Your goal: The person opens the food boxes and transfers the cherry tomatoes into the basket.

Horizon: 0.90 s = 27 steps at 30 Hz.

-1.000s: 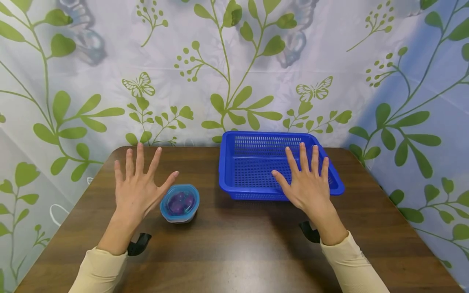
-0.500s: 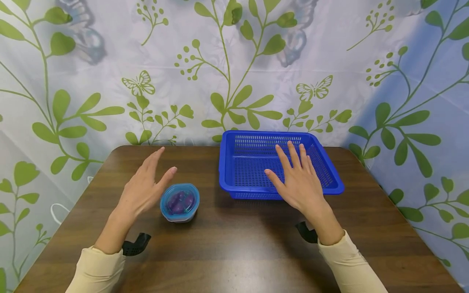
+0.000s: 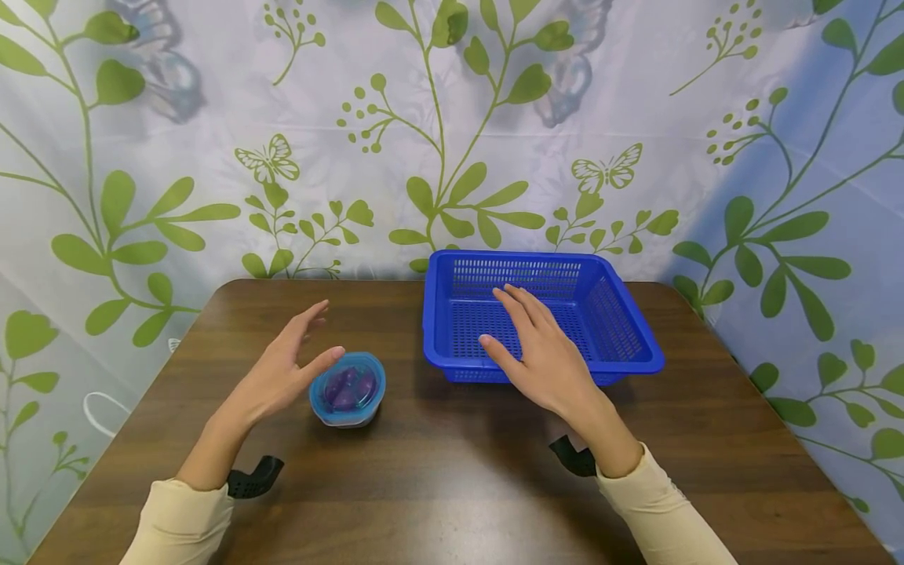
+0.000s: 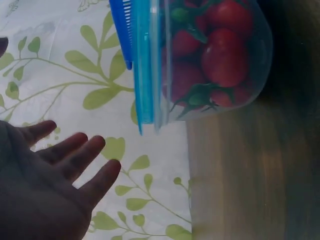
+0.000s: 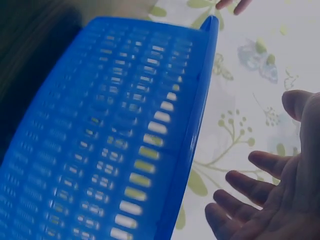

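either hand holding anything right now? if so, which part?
Nothing is held. The left hand is open beside the lidded container, with no grip on it. The right hand is open over the blue basket.

Left hand (image 3: 282, 370): open, fingers straight and slightly spread, thumb pointing right, palm turned sideways toward the right.
Left arm: cream sleeve to the wrist, a black strap under the wrist.
Right hand (image 3: 542, 353): open, fingers straight and close together, angled up and left, palm down.
Right arm: cream sleeve, black strap below the wrist.
Grip: neither hand holds anything.
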### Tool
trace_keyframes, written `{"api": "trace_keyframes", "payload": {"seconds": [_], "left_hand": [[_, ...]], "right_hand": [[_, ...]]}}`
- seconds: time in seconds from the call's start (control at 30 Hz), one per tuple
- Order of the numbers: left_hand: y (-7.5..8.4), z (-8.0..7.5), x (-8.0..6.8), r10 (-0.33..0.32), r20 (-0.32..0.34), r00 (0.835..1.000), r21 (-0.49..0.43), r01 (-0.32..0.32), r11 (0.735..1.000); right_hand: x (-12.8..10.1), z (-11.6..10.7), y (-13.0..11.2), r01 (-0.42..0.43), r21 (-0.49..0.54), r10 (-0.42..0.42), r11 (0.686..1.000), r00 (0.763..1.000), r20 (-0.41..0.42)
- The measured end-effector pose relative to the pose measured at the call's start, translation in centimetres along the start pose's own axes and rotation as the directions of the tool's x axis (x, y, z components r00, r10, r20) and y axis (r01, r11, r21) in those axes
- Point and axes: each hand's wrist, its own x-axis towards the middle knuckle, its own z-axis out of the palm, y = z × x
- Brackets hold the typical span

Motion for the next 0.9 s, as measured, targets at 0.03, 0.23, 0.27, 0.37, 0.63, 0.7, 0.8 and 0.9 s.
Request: {"api": "trace_keyframes", "payload": {"seconds": [0.03,0.23,0.27,0.37,0.63,0.7,0.8,0.9], "left_hand": [[-0.1,0.1,-0.1,0.012,0.022,1.0,-0.015,-0.011,1.0],[-0.7,0.6,-0.5,0.066,0.128,0.99,-0.051,-0.06,0.997],[-0.8,0.7,-0.6,0.071,0.135,0.988,-0.047,-0.065,0.997],[-1.2,0.8,-0.8,0.089,0.153,0.984,-0.035,-0.085,0.996],[-3.0,1.5,-1.4,0.1,0.195,0.976,-0.064,-0.089,0.994],[-3.4,1.7,-1.5,0.101,0.198,0.975,-0.072,-0.088,0.993],[-3.8,1.9,-1.6,0.117,0.187,0.975,-0.076,-0.104,0.992],[-4.2,2.2,-1.6,0.125,0.17,0.977,-0.074,-0.114,0.991]], "right_hand": [[0.0,0.2,-0.2,0.01,0.01,-0.01,1.0,1.0,-0.002],[0.4,1.1,-1.4,0.07,0.041,-0.07,0.997,0.997,-0.009],[0.4,1.3,-1.6,0.078,0.043,-0.078,0.996,0.997,-0.007],[0.5,1.9,-2.2,0.109,0.049,-0.109,0.993,0.994,-0.009],[0.8,3.6,-4.1,0.231,0.048,-0.23,0.972,0.973,-0.023],[0.8,4.0,-4.6,0.258,0.05,-0.257,0.965,0.966,-0.025],[0.9,4.6,-5.5,0.299,0.067,-0.298,0.952,0.954,-0.026],[0.9,5.4,-6.3,0.335,0.08,-0.335,0.939,0.942,-0.018]]}}
